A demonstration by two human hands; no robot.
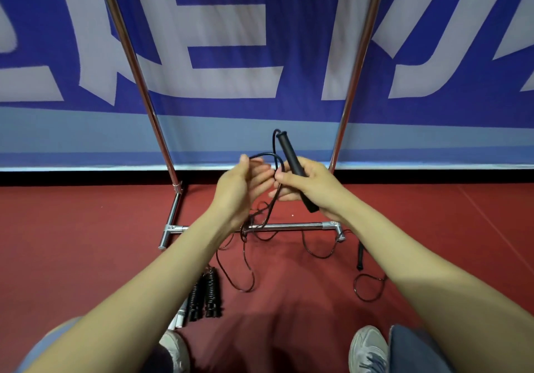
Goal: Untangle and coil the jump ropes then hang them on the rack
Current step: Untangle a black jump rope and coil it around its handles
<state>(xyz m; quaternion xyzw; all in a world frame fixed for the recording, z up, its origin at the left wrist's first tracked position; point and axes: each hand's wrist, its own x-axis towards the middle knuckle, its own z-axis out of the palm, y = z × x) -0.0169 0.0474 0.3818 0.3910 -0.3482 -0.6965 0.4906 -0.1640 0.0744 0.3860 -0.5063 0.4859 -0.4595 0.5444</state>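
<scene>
The right hand [310,189] is gripping the black handle [289,153] of one jump rope, with the fingers wrapped around its lower half. The handle is tilting with its cord end up and away from the body, which is leaving the exit point of the cord [267,156] exposed for inspection. The left hand [239,190] is closing on a loop of that cord just beside the handle, apparently pinching it between thumb and fingers, though the exact contact is partly hidden. Both hands are working raised above the floor [86,242], probably so that the weight of the hanging cord is pulling kinks straight and showing where strands are crossing. Below the hands, the cord is dropping across the base bar of the chrome rack [289,226] and is joining the loose loops [245,271] lying on the floor. A second smooth handle [360,254] is lying to the right of the rack base, and a pair of ribbed handles [206,293] is lying near the left forearm. The work is judged to be at the untangling stage: no coil is showing, and nothing is hanging on the visible rack uprights.
</scene>
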